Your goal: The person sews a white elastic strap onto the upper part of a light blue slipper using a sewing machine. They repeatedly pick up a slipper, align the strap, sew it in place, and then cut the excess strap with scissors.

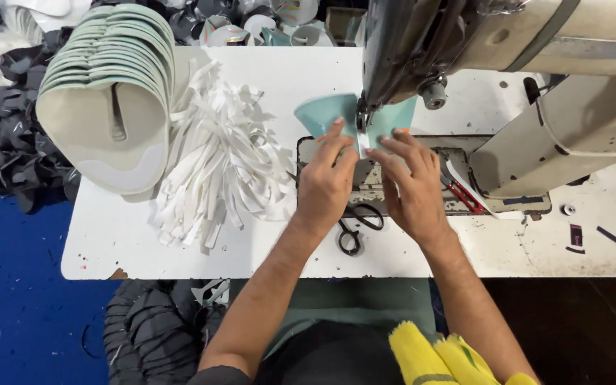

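A teal fabric piece (322, 113) lies under the needle of a cream sewing machine (536, 43). My left hand (326, 182) presses on the piece's near edge, fingertips just left of the needle. My right hand (411, 182) lies flat beside it, fingers pinching a narrow white strip (363, 142) against the fabric at the presser foot. Black scissors (356, 227) lie on the table between my wrists.
A stack of pale green and grey shoe-upper pieces (108, 85) fans out at the left of the white table (180, 249). A heap of white strips (222, 160) lies next to it. Dark scraps (8, 128) pile beyond the left edge. Red-handled snips (461, 196) rest by the machine base.
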